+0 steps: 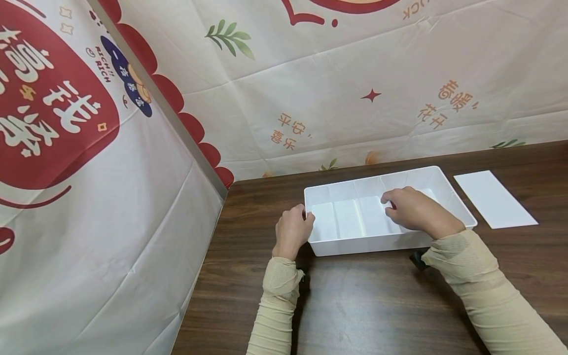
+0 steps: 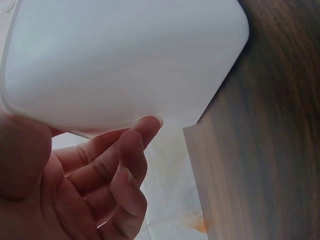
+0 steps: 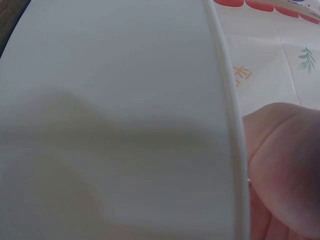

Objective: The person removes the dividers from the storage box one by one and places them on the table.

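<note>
sleeves (image 1: pixel 276 313): beige, wrinkled | cuffs (image 1: pixel 463 257): bunched | right cuff underside: black piece (image 1: pixel 418 260) | hands (image 1: pixel 293 230): bare

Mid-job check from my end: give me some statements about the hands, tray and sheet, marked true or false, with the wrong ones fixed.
1. The left hand touches the left end of the white tray. True.
2. The right hand rests on the white rectangular sheet. False: the right hand reaches over the tray's interior.
3. The sheet lies beyond the tray's right end, apart from it. True.
4. The tray stands on a white cloth. False: it stands on the dark wood-grain tabletop.
5. Both forearms wear beige sleeves. True.
</note>
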A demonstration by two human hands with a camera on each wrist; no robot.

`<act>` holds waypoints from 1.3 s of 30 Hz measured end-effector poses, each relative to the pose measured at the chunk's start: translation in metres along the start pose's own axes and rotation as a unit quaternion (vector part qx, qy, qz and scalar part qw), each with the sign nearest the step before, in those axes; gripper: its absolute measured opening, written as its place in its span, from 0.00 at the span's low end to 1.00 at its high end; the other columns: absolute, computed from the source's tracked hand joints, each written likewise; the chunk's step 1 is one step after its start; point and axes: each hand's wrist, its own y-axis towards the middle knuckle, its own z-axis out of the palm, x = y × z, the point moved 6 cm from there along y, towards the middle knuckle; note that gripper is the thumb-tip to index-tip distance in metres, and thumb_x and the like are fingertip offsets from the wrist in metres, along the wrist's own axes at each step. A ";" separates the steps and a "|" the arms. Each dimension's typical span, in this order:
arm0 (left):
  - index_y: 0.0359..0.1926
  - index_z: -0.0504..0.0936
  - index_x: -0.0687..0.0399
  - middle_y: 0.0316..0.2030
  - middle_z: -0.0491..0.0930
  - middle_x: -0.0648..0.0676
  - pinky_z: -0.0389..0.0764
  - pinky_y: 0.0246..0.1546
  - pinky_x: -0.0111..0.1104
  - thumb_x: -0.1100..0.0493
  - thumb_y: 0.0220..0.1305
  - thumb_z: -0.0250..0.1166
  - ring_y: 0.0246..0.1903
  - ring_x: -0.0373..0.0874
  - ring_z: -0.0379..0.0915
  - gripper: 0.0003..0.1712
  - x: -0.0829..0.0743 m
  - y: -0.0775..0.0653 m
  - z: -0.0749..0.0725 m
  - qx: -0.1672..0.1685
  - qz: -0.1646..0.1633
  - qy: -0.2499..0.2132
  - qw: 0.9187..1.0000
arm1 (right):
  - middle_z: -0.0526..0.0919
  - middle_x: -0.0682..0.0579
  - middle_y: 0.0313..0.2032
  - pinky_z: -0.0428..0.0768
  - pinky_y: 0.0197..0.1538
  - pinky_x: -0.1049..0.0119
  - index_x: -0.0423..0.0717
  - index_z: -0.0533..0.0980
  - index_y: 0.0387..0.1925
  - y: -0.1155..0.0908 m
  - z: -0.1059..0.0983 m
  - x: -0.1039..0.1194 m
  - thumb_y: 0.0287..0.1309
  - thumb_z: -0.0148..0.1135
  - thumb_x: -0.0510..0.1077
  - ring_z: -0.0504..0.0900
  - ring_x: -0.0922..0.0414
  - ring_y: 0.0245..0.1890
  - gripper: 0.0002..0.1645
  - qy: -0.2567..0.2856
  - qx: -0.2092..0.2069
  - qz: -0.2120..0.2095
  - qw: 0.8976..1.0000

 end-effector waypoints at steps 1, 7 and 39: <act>0.26 0.76 0.52 0.18 0.72 0.49 0.64 0.21 0.34 0.55 0.67 0.59 0.20 0.42 0.68 0.12 0.000 0.000 0.000 0.000 0.000 0.000 1.000 | 0.81 0.44 0.30 0.77 0.34 0.55 0.30 0.77 0.48 0.000 0.000 0.000 0.60 0.59 0.36 0.75 0.52 0.28 0.16 0.000 -0.001 -0.001 1.000; 0.25 0.75 0.52 0.17 0.71 0.49 0.63 0.20 0.34 0.55 0.67 0.59 0.19 0.42 0.67 0.13 0.000 -0.001 -0.001 -0.002 0.002 0.000 1.000 | 0.82 0.44 0.30 0.77 0.33 0.56 0.30 0.77 0.48 0.000 0.000 0.000 0.60 0.58 0.36 0.75 0.53 0.27 0.16 0.000 -0.005 -0.003 1.000; 0.22 0.73 0.51 0.17 0.72 0.49 0.66 0.21 0.37 0.54 0.66 0.58 0.20 0.44 0.69 0.15 -0.002 0.000 -0.002 -0.013 0.011 0.027 0.999 | 0.81 0.46 0.28 0.75 0.31 0.57 0.30 0.78 0.49 -0.001 -0.005 0.002 0.58 0.56 0.35 0.74 0.53 0.26 0.18 0.001 -0.030 -0.011 0.999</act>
